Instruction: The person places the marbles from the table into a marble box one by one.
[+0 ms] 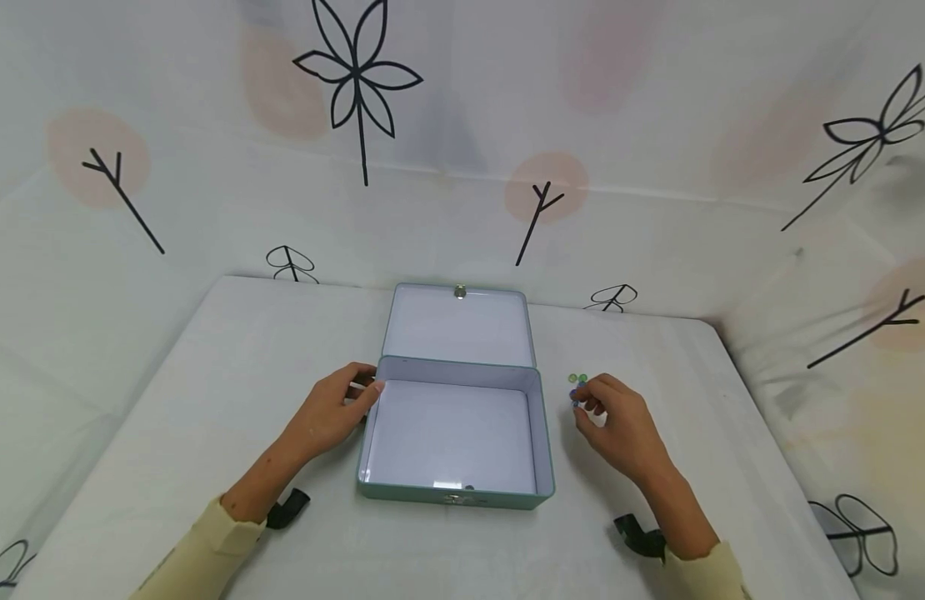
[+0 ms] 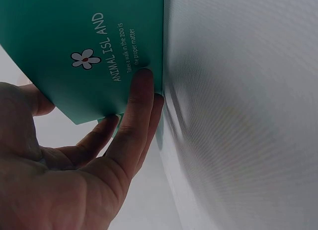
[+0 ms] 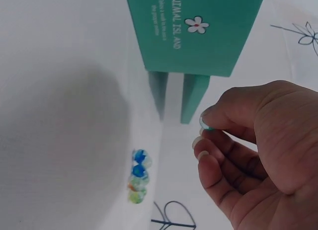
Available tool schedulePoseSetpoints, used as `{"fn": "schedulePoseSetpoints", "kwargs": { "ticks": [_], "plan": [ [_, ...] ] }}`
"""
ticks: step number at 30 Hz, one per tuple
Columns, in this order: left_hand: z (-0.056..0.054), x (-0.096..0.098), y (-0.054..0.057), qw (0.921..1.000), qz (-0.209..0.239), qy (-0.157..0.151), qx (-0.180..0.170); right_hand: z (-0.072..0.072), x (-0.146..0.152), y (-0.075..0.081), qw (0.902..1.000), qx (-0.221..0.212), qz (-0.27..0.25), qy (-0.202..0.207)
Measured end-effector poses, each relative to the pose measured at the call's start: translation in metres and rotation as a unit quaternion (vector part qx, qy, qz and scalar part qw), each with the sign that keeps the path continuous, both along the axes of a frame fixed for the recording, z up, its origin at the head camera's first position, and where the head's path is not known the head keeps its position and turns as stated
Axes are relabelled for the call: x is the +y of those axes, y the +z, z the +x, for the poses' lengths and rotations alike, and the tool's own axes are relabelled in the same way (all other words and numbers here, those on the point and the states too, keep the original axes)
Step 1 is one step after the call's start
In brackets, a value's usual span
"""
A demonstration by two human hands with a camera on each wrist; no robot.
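Note:
A green tin box with a pale inside sits on the table, its hinged lid swung back. My left hand holds the box's left wall, thumb at the rim and fingertips against the printed outer side. To the right of the box, my right hand pinches a small clear bluish glass marble between thumb and fingertips. Several blue and green glass marbles lie in a short row on the table, partly behind that hand in the head view.
White cloth covers the table. A patterned curtain with leaf drawings hangs behind and at both sides. On the box front is a metal clasp, and a small knob stands at the lid's far edge.

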State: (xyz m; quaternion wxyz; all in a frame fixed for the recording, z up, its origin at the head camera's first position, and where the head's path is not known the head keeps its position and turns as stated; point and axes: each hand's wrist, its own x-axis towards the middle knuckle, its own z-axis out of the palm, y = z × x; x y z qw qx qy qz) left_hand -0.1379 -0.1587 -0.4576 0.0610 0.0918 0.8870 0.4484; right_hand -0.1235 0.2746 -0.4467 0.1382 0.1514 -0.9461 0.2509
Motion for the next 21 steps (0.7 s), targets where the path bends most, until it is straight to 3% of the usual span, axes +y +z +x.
{"fn": "schedulePoseSetpoints", "kwargs": {
  "ticks": [8,21],
  "plan": [
    [0.000,0.001,0.000,1.0000,0.001,0.002,-0.001,0.007,-0.008,0.012,0.9988,0.041,-0.014,0.024],
    [0.001,0.001,0.001,1.0000,0.002,0.001,-0.003,0.018,-0.020,0.024,0.9963,0.062,-0.027,0.052]
  ]
}}
